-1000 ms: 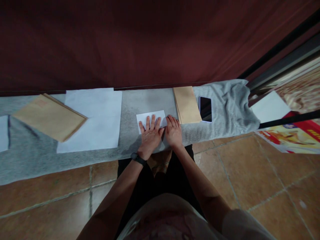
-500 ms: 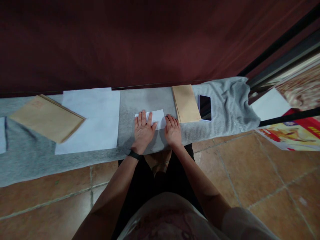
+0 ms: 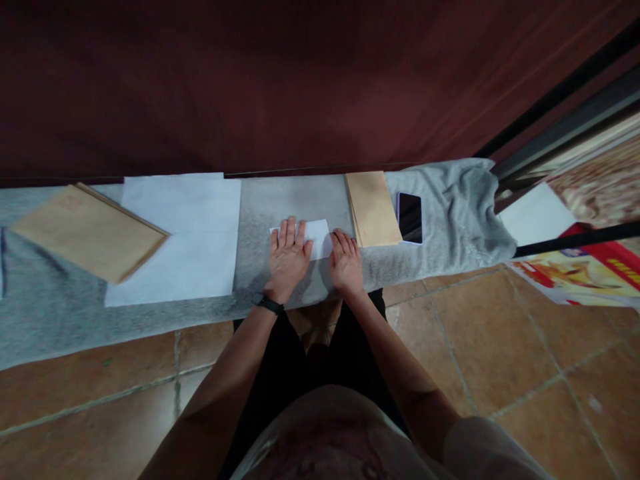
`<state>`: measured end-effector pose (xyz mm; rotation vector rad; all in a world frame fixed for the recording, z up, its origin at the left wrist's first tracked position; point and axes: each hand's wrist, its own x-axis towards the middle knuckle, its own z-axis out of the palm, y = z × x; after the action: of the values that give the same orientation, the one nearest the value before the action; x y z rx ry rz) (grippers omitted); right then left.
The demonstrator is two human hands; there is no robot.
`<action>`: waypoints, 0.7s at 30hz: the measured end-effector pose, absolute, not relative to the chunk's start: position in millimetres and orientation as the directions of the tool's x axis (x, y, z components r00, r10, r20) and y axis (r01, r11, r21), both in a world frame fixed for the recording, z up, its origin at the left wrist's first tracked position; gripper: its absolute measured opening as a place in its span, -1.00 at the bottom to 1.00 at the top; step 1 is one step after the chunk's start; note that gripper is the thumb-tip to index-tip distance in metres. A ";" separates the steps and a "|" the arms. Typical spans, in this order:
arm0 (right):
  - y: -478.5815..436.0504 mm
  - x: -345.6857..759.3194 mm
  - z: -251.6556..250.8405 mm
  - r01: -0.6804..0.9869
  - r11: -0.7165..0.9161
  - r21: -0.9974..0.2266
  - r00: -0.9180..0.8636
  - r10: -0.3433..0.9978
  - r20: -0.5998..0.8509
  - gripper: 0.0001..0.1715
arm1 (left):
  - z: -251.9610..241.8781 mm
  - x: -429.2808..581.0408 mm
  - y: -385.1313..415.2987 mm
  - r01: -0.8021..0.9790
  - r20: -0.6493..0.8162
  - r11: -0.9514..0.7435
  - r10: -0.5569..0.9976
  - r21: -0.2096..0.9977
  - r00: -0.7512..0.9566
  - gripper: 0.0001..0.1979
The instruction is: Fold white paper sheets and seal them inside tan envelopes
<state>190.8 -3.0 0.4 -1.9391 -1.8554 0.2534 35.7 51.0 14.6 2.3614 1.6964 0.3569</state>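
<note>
A small folded white paper (image 3: 319,239) lies on the grey cloth in front of me. My left hand (image 3: 289,257), with a dark band at the wrist, rests palm down over the paper's left part, fingers stretched out. At the paper's right edge, my right hand (image 3: 346,261) lies flat with its fingers extended and close together. The part of the paper under my left hand is hidden. Just right of my right hand is a small stack of brown envelopes (image 3: 374,208).
A phone (image 3: 410,219) lies right of the envelopes. On the left, large white sheets (image 3: 200,240) are partly covered by more brown envelopes (image 3: 95,233). Grey cloth (image 3: 295,197) covers the narrow surface, with a dark red panel (image 3: 300,87) behind it. A colourful box (image 3: 590,267) sits at the right.
My left hand has shifted very slightly on the paper, its fingers a little farther forward. My right hand stays nearly still. The view has turned slightly.
</note>
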 end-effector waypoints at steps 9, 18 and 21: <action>5.5 170.4 13.3 0.895 0.125 -0.427 -0.052 0.983 0.178 -0.43 | 11.8 20.0 41.8 0.921 0.069 -0.292 0.956 0.259 0.284 -0.37; 14.0 162.0 8.1 0.922 0.143 -0.359 -0.093 0.984 0.154 -0.39 | 8.2 6.8 30.6 0.925 0.104 -0.291 0.956 0.245 0.273 -0.38; 11.4 167.8 4.4 0.931 0.102 -0.350 -0.044 0.984 0.171 -0.35 | 7.3 3.7 23.5 0.933 0.121 -0.249 0.967 0.260 0.224 -0.34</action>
<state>167.8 11.4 4.4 -1.8768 -2.0253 0.2022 3.7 23.5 7.3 2.3513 1.8378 0.3897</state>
